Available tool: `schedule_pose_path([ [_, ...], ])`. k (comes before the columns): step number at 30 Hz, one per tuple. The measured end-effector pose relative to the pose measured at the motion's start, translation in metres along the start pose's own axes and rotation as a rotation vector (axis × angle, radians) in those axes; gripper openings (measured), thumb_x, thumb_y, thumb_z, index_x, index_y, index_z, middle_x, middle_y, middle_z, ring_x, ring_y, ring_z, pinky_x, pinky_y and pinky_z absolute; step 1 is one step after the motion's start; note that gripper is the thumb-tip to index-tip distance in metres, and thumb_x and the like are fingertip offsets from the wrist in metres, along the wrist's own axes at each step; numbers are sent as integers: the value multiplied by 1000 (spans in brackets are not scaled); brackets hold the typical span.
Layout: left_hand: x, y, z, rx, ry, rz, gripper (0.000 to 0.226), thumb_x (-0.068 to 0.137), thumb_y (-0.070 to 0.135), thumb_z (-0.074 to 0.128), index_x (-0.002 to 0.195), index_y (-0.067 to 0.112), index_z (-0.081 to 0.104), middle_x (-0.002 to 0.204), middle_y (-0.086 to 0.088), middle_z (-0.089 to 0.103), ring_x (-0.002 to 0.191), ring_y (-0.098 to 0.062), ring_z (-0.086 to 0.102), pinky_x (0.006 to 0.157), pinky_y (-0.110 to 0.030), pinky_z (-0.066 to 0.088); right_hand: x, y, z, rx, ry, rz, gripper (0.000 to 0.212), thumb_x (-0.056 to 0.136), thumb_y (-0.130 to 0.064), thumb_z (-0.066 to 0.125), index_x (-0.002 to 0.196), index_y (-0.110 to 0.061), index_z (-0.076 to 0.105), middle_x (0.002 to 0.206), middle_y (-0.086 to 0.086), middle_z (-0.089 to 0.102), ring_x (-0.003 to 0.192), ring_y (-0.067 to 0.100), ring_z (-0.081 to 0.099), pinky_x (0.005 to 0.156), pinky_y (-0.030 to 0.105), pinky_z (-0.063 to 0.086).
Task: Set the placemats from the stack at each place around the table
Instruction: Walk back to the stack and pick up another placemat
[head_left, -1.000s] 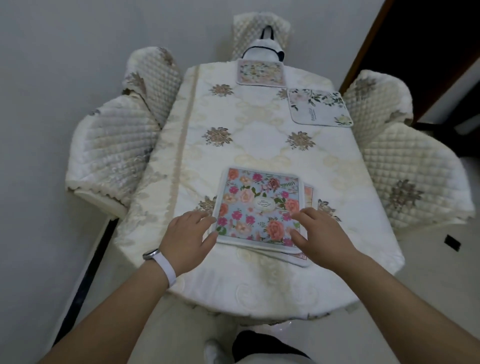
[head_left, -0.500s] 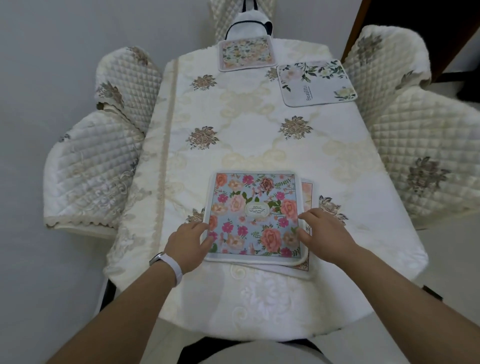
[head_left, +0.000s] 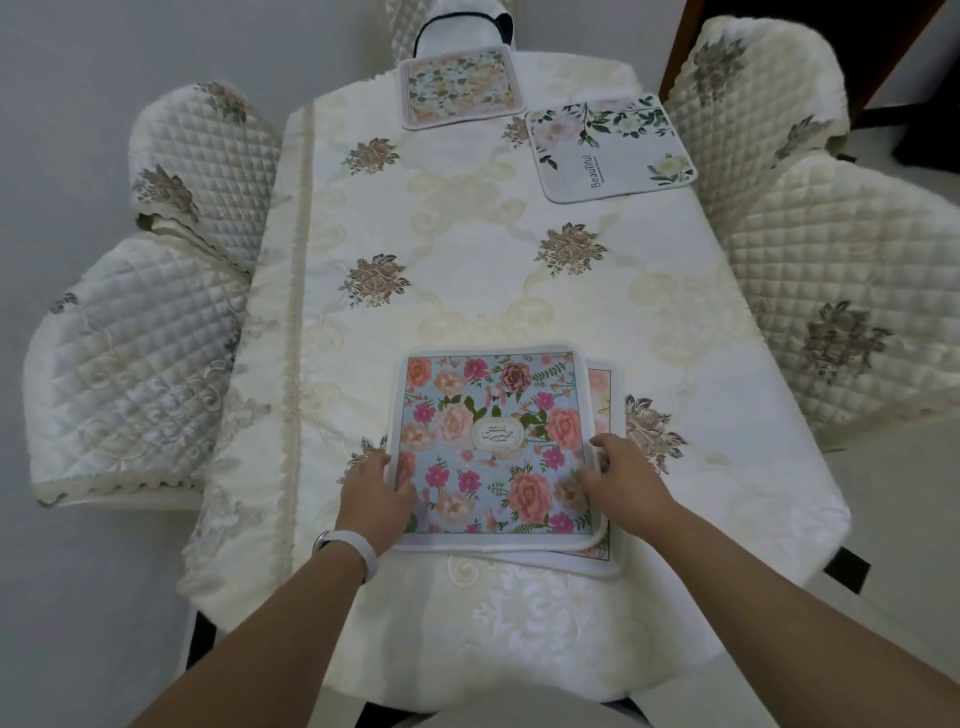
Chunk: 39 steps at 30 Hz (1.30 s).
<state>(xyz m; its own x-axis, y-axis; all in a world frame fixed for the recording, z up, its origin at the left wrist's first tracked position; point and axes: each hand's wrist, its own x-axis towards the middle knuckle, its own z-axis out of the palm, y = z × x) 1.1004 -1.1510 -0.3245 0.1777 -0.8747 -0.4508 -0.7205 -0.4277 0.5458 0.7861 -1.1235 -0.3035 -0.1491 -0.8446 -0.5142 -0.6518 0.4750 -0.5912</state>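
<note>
At the near end of the surface (head_left: 519, 291) sits the stack (head_left: 602, 558) of placemats, and both hands are on it; the top placemat (head_left: 493, 447) is pale blue with pink and peach roses, and an oval label at its middle shows stacked letters that seem to read "GR", "DE", "N", though they are too small to be sure; under it the lower placemat (head_left: 601, 395) pokes out to the right and along the near edge; the left hand (head_left: 376, 493), with a white wristband (head_left: 358, 548), lies at the top mat's left edge, fingers loosely curled over the border; the right hand (head_left: 621, 478) rests at the right edge, fingers bent at the rim; whether either truly pinches the mat I cannot tell; further up, on the right side, a white placemat (head_left: 610, 148) with green leaves carries the word "Beautiful" running sideways, a finer line of print beside it unreadable; at the far end lies a pale floral placemat (head_left: 460, 85), just beside the white one; quilted chairs (head_left: 831, 280) flank both sides; the cloth over the surface shows embroidered brown flowers.
</note>
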Motion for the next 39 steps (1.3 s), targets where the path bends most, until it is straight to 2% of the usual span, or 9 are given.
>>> schedule_pose_path([
  [2, -1, 4, -1, -84, 37, -48, 36, 82, 56, 58, 103, 26, 58, 96, 3, 64, 85, -17, 66, 65, -31, 59, 4, -3, 5, 67, 20, 15, 52, 87, -31, 61, 134, -13, 50, 121, 3, 54, 103, 20, 54, 87, 35, 46],
  [5, -8, 14, -2, -171, 61, -70, 29, 87, 52, 61, 96, 25, 57, 85, 6, 65, 74, -11, 66, 49, -18, 50, 6, -12, 13, 178, 59, 48, 50, 87, -29, 61, 133, -14, 50, 131, 7, 52, 108, 22, 55, 90, 40, 50],
  [10, -6, 7, 1, -203, 54, -83, 27, 88, 40, 64, 107, 23, 55, 95, 3, 64, 79, -11, 64, 53, -18, 48, 10, -16, 19, 307, 128, 106, 58, 89, -25, 61, 142, -13, 40, 136, 10, 48, 92, 14, 54, 81, 33, 46],
  [13, -6, 5, -2, -213, 74, -80, 22, 86, 40, 66, 99, 24, 60, 88, -2, 66, 73, -13, 66, 52, -22, 51, 12, -15, 17, 416, 147, 159, 53, 88, -27, 64, 135, -12, 45, 121, 7, 59, 85, 15, 65, 76, 39, 56],
  [15, -10, 8, -4, -242, 79, -94, 11, 88, 24, 65, 96, 24, 58, 84, -1, 65, 72, -15, 65, 52, -22, 49, 13, -14, 14, 481, 137, 188, 44, 88, -25, 65, 128, -14, 50, 109, 4, 64, 83, 16, 68, 76, 41, 59],
  [18, -14, 10, -5, -263, 64, -104, 30, 84, 6, 61, 99, 31, 54, 85, 2, 66, 74, -18, 66, 55, -24, 50, 12, -12, 13, 506, 71, 200, 29, 88, -18, 62, 116, -16, 58, 100, 2, 68, 85, 21, 69, 80, 45, 59],
  [26, -24, 7, -5, -306, 47, -141, 21, 83, 14, 66, 102, 20, 60, 90, 0, 68, 80, -19, 67, 67, -31, 54, 0, -15, 16, 470, 42, 155, 28, 90, -4, 54, 112, -20, 50, 91, -4, 62, 79, 12, 61, 62, 27, 49],
  [32, -37, 7, -9, -301, 53, -99, 18, 82, 13, 66, 97, 19, 59, 90, -4, 68, 80, -22, 67, 74, -42, 58, -8, -22, 13, 448, 63, 100, 31, 89, -3, 51, 113, -23, 50, 91, -1, 64, 80, 19, 64, 71, 40, 58],
  [39, -54, 4, -25, -362, 95, -66, 17, 85, 10, 64, 97, 20, 57, 93, -3, 68, 83, -23, 67, 75, -42, 58, -24, -34, 14, 451, 84, 75, 34, 90, -4, 50, 115, -26, 50, 90, -4, 65, 78, 17, 65, 66, 37, 58],
])
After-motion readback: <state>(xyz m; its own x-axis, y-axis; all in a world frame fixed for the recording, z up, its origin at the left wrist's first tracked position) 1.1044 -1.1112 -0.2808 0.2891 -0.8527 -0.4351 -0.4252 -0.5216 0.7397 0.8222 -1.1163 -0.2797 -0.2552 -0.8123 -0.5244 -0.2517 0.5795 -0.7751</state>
